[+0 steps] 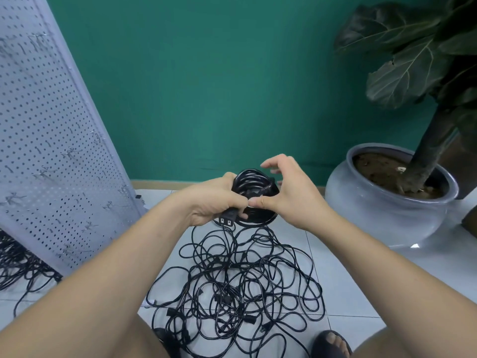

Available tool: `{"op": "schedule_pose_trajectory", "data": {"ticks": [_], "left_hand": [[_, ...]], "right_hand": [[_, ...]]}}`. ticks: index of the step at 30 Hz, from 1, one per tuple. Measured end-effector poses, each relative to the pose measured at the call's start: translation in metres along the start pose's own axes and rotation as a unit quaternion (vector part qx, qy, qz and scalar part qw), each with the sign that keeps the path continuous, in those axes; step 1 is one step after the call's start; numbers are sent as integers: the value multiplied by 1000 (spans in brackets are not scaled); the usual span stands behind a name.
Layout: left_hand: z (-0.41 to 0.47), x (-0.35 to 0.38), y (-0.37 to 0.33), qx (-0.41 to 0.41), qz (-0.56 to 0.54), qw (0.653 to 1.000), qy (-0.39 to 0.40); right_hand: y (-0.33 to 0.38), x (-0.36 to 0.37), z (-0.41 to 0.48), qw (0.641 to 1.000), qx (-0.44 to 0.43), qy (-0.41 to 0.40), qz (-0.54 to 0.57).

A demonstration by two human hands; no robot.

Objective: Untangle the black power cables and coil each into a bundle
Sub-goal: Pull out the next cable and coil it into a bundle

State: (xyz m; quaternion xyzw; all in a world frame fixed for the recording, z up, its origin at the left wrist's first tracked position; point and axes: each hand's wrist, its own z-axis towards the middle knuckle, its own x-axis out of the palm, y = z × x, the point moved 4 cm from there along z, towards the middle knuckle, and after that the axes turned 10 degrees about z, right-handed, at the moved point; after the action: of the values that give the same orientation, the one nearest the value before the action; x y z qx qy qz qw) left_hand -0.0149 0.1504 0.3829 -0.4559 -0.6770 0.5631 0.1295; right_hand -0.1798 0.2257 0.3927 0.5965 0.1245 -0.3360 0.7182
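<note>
Down by your sandalled foot [331, 342], the tangle of black cables [240, 280] sprawls loose across the floor tiles [346, 288]. Just above it, your left hand [216, 205] has its fingers clamped around the coiled bundle [247, 182], the plug [227, 221] poking out below your palm. Your right hand [286, 195] sets its thumb against the coil, fingers spread and arched over it. Beyond stand the grey plant pot [387, 210] on the right, the pegboard [51, 125] on the left and the green wall [206, 73].

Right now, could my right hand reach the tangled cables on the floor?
Probably yes: the right hand looks free beside the coil the left hand grips, and nothing covers the tangled cables below.
</note>
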Motion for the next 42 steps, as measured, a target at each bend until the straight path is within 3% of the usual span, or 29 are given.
{"op": "schedule_pose_trajectory", "data": {"ticks": [4, 11, 15, 20, 23, 25, 28, 32, 38, 42], "left_hand": [[0, 5, 3, 4, 24, 1000, 5], [4, -11, -4, 72, 32, 997, -24], [2, -22, -4, 120, 109, 984, -70], [7, -44, 3, 113, 171, 975, -82], [6, -70, 22, 106, 140, 980, -94], [3, -92, 46, 92, 101, 984, -115], [-2, -121, 91, 72, 21, 988, -132], [-3, -146, 165, 21, -71, 981, -178], [1, -177, 299, -83, -122, 959, -242], [4, -185, 383, -170, -168, 923, -303]], "right_hand": [[-5, 0, -3, 998, -4, 69, 2], [7, -3, 2, 992, -70, 2, -102], [11, 2, -3, 987, -105, 5, -124], [8, 26, 8, 991, -79, 46, -94], [10, 41, 30, 989, -30, 142, -21], [12, 58, 46, 980, 16, 196, 34], [12, 104, 69, 972, 56, 208, 90], [11, 190, 90, 979, 14, 201, 1], [-21, 332, 95, 971, -19, 235, -38], [-61, 428, 90, 964, 21, 263, -32]]}}
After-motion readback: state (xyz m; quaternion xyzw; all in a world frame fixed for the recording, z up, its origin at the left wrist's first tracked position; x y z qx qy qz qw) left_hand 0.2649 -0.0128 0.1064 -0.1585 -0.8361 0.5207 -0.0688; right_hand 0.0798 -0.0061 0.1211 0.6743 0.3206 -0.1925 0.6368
